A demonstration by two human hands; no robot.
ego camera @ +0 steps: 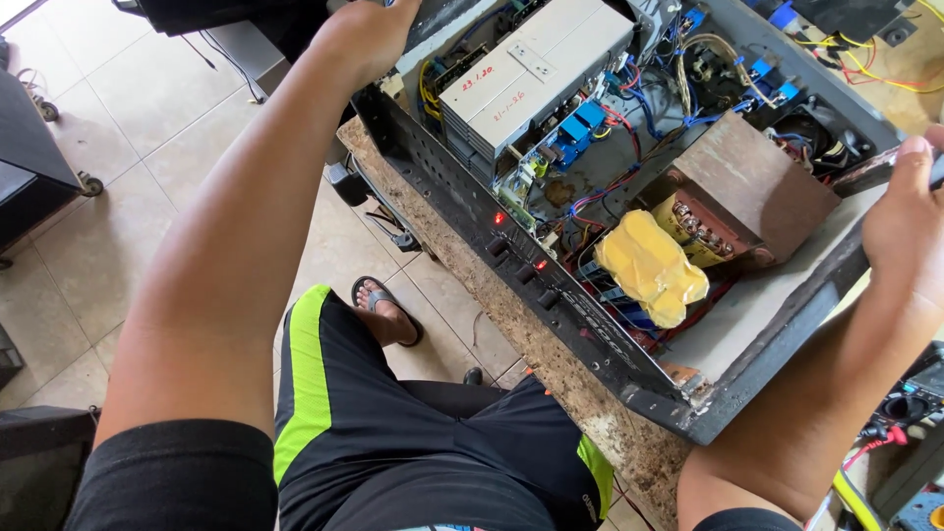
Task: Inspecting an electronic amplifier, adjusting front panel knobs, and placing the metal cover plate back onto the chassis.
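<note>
Chassis [580, 324] overhanging stone countertop [551, 364] edge

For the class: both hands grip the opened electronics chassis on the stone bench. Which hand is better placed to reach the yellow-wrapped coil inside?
Probably the right hand: it grips the chassis end nearest the yellow-wrapped coil, while the left hand holds the far end.

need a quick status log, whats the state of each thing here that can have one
amplifier chassis: top cover off, insides exposed, resting on the stone bench edge
front-panel red lights: lit
transformer: mounted inside, windings wrapped in yellow tape
left hand: gripping the chassis's far left corner
right hand: gripping the chassis's right edge
sandal: worn on a foot, flat on the tiled floor
</note>
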